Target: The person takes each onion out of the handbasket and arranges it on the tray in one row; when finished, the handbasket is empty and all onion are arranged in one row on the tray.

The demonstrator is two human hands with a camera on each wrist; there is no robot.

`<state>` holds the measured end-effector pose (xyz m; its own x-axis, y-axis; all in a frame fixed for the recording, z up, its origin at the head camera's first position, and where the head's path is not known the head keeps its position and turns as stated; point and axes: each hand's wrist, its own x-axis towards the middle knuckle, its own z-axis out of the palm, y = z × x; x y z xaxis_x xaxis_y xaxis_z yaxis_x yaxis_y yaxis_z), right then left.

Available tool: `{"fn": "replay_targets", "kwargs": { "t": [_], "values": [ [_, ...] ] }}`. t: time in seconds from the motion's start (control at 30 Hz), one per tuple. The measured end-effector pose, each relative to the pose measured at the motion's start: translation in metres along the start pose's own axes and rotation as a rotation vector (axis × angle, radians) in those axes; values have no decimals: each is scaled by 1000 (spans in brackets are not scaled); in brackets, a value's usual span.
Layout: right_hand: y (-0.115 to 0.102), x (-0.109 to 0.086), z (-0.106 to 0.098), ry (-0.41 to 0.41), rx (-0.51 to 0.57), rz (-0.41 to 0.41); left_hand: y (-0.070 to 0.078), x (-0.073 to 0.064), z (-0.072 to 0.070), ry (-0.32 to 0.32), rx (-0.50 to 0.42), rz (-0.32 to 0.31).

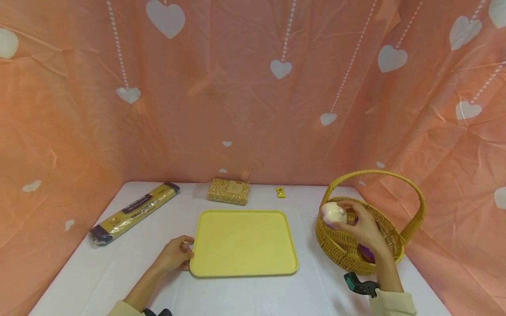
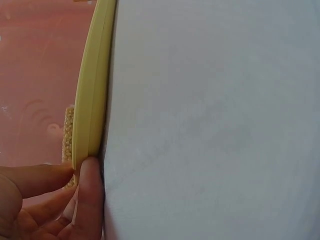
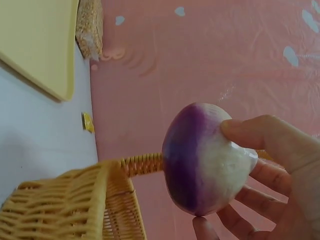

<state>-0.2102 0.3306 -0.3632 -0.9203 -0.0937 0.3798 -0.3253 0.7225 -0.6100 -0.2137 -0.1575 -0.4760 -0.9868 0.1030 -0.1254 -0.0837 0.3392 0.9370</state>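
In the head view my right hand [image 1: 365,226] holds a white-and-purple turnip [image 1: 334,215] above the left part of a wicker basket [image 1: 340,252]. The right wrist view shows the turnip [image 3: 200,160] between thumb and fingers, its purple side facing away from the palm. Inside the basket, partly hidden by my right arm, lies something purple [image 1: 366,253]. My left hand [image 1: 172,254] is at the left edge of a yellow tray [image 1: 245,243]. Seen from the left wrist, thumb and finger pinch the tray's rim [image 2: 92,100].
A long gold-and-dark packet [image 1: 134,213] lies slanted at the table's left. Behind the tray are a clear bag of yellow kernels [image 1: 228,192] and a small yellow wrapped piece [image 1: 280,192]. The basket's tall handle [image 1: 415,193] arches over it. Pink curtains with hearts surround the white table.
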Motion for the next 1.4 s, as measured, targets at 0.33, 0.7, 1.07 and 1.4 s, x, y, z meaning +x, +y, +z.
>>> {"fn": "replay_targets", "kwargs": {
  "t": [0.33, 0.7, 1.07, 1.4],
  "values": [
    [-13, 8, 12, -36, 77, -46, -1, -1, -1, -31, -15, 16],
    [-23, 16, 22, -47, 59, -68, 4, -2, 0, -12, 9, 16],
    [-31, 24, 33, -63, 88, -87, 4, -2, -1, -11, 11, 18],
    [-45, 33, 42, -89, 115, -113, 2, -1, -1, -16, 15, 26]
  ]
}}
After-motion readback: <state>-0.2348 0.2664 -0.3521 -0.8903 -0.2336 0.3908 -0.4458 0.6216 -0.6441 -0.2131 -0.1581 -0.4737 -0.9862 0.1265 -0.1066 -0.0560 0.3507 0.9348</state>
